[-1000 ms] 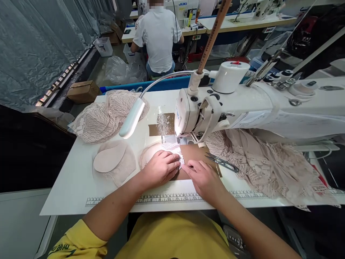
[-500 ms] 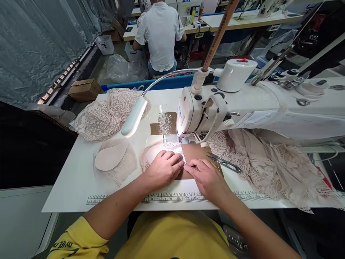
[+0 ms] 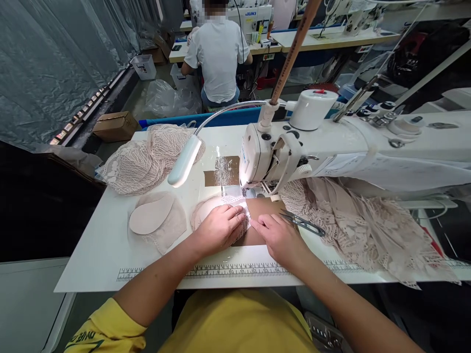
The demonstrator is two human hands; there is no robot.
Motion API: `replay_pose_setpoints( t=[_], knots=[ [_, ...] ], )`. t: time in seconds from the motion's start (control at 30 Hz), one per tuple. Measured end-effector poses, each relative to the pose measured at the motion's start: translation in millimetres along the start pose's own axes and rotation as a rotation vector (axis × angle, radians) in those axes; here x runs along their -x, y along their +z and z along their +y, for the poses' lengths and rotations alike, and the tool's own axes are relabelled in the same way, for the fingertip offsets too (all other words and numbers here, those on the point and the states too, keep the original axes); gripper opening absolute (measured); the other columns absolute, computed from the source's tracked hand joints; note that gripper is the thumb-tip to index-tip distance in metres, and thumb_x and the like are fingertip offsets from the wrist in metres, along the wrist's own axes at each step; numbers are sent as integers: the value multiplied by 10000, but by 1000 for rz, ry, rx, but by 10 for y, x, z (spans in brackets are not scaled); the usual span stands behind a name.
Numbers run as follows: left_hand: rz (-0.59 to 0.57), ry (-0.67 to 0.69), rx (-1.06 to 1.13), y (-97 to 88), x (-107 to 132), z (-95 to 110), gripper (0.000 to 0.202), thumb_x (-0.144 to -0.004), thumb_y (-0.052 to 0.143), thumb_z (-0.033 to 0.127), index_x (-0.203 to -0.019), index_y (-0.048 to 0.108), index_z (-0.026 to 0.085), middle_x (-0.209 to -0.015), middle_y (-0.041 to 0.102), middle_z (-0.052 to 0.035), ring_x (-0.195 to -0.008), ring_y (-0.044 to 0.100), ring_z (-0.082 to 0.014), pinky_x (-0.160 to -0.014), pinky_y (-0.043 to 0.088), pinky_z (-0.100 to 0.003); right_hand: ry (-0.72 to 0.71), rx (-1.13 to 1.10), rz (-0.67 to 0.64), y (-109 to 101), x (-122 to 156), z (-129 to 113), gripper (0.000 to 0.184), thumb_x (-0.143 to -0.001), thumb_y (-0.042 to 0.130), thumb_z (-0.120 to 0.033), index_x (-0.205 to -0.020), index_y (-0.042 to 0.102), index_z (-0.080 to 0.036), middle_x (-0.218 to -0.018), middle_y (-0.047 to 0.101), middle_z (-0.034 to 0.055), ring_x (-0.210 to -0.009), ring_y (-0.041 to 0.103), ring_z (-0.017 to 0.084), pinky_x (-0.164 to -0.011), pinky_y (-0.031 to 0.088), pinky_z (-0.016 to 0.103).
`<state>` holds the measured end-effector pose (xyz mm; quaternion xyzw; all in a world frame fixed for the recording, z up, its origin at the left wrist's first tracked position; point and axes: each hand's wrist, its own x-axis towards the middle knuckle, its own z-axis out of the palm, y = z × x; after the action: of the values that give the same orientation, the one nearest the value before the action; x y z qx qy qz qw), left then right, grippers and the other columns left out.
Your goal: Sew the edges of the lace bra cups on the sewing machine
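Note:
A beige lace piece [image 3: 200, 208] lies under the sewing machine's needle area, its upper edge brightly lit. My left hand [image 3: 221, 228] rests on it, palm down, with fingers stretched over the fabric. Close by on the right, my right hand [image 3: 281, 238] has its fingers bent and thumb and forefinger together at the lace's right edge; the exact grip is partly hidden. Beneath the right hand is a brown plate [image 3: 263, 206] on the table. Black thread snips [image 3: 303, 223] lie just beyond its knuckles. The white sewing machine [image 3: 253, 152] stands above the work.
Left on the white table [image 3: 99, 245] are a lace pile [image 3: 128, 166] and a beige oval pad [image 3: 151, 215] on lace. A lamp [image 3: 186, 162] reaches over the middle. More lace [image 3: 353, 220] is heaped right. A printed ruler [image 3: 235, 270] runs along the front. A person [image 3: 219, 59] sits ahead.
The camera view has shifted slightly. My left hand has slid a little left on the lace, and its fingers are a bit farther from my right hand. The right hand keeps its place at the edge.

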<state>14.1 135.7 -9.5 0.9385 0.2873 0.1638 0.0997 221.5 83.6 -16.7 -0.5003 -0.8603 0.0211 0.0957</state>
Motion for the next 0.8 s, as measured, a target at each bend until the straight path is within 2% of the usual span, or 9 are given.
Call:
replay_pose_setpoints(
  t=[0.17, 0.33, 0.57, 0.8],
  knots=[
    [-51, -24, -132, 53, -55, -64, 364, -905, 402, 199, -1208, 578, 102, -1296, 551, -132, -892, 538, -227, -764, 469, -370, 2, 34, 62, 35, 21, -24, 428, -773, 424, 30, -1097, 647, -139, -811, 582, 56, -728, 412, 187, -668, 310, 293],
    [-103, 11, -184, 34, -89, -85, 400, -852, 435, 158, -1214, 584, 75, -1316, 546, -124, -867, 518, -231, -760, 455, -367, 8, 29, 50, 30, 6, -16, 415, -779, 420, 28, -1075, 650, -150, -813, 576, 58, -724, 414, 182, -670, 305, 290],
    [-164, 25, -216, -43, -175, -196, 506, -811, 458, 165, -1307, 521, 88, -1380, 498, -103, -955, 493, -267, -794, 426, -396, 38, 27, -102, -87, -169, 11, 372, -760, 441, 12, -1012, 653, -162, -840, 578, 66, -755, 439, 185, -665, 307, 294],
    [-171, 31, -228, -57, -307, -393, 501, -826, 443, 148, -1320, 510, 89, -1389, 493, -96, -990, 475, -264, -846, 404, -395, 109, 28, -244, -200, -418, 36, 369, -812, 425, -18, -1071, 634, -176, -911, 599, 76, -813, 500, 196, -672, 330, 304]
  ],
)
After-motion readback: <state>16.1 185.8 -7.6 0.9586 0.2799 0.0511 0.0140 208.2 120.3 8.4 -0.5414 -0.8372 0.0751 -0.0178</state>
